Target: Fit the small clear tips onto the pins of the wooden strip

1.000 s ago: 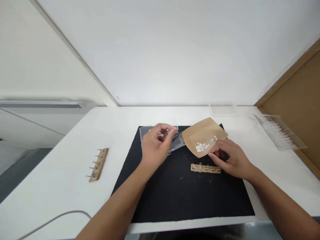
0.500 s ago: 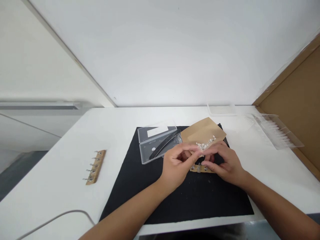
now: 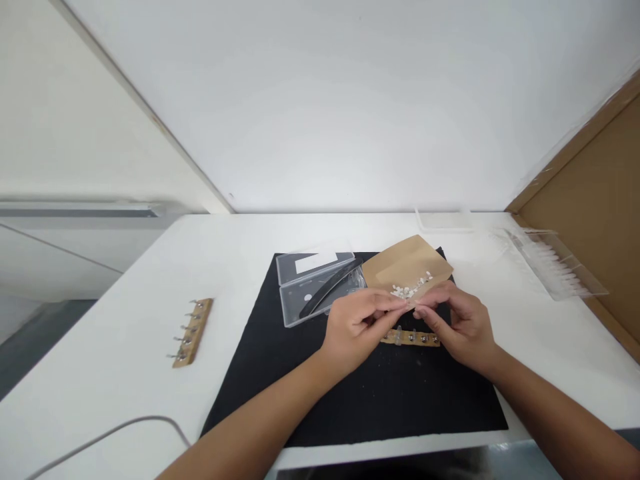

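Observation:
Both hands meet fingertip to fingertip in front of a sheet of brown paper (image 3: pixel 407 257) that has small white pieces (image 3: pixel 404 292) on it. My left hand (image 3: pixel 354 328) is closed in a pinch, its thumb and forefinger tips at the pieces' near side. Opposite it, my right hand (image 3: pixel 463 327) pinches too, thumb against the fingers. Whatever sits between the fingertips is too small to make out. Just below them lies a wooden strip with metal clips (image 3: pixel 417 337), one clip carrying a clear nail tip (image 3: pixel 399 335). A black curved nail file (image 3: pixel 330 288) rests across an open clear plastic case (image 3: pixel 290 310).
A black mat (image 3: pixel 390 407) covers the middle of the white table (image 3: pixel 135 333). A second clip strip (image 3: pixel 194 333) lies to the left, near a grey cable (image 3: pixel 145 419). Clear packs with rows of nail tips (image 3: pixel 555 267) and a clear tray (image 3: pixel 444 220) stand at the right.
My right hand's thumb has lifted away from the clip strip up to the fingertips, uncovering the strip's right end. The left hand has hardly moved.

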The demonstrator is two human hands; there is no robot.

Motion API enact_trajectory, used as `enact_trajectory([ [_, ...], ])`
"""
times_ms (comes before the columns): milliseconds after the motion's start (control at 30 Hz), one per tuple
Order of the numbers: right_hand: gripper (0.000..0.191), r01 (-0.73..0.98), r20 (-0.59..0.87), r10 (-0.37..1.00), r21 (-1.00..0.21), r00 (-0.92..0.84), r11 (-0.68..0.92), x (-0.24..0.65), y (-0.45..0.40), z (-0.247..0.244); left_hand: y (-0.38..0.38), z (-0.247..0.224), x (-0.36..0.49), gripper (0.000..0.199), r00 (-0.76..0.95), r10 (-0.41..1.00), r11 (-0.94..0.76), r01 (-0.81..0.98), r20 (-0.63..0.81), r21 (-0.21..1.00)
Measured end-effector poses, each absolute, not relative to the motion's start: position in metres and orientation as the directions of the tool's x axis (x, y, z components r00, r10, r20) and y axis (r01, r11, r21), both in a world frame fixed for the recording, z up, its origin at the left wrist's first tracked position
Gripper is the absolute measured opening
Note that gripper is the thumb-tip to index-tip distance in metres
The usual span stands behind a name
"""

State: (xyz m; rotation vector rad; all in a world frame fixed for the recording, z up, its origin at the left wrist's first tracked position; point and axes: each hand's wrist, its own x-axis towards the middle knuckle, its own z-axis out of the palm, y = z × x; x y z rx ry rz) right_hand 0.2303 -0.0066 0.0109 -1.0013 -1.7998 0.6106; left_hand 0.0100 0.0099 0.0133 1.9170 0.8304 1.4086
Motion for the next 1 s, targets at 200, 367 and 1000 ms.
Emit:
enact_trajectory([
  [200, 0.008, 0.373, 0.487, 0.835, -0.747, -0.254, 0.55, 0.229, -0.006, 0.013, 0.014, 0.011, 0.008, 0.007, 0.278, 0.637, -0.77, 0.197, 0.719, 0.607],
  [367, 0.007, 0.312, 0.503, 0.803, -0.745, -0.319, 0.59, 0.23, 0.0, 0.011, 0.014, 0.005, 0.008, 0.008, 0.341, 0.601, -0.799, 0.244, 0.723, 0.549],
  [1000, 0.02, 0.555, 0.338, 0.937, -0.764, -0.089, 0.328, 0.251, 0.009, 0.006, 0.046, 0.029, -0.039, 0.039, 0.0, 0.999, 0.003, 0.998, 0.034, -0.062],
])
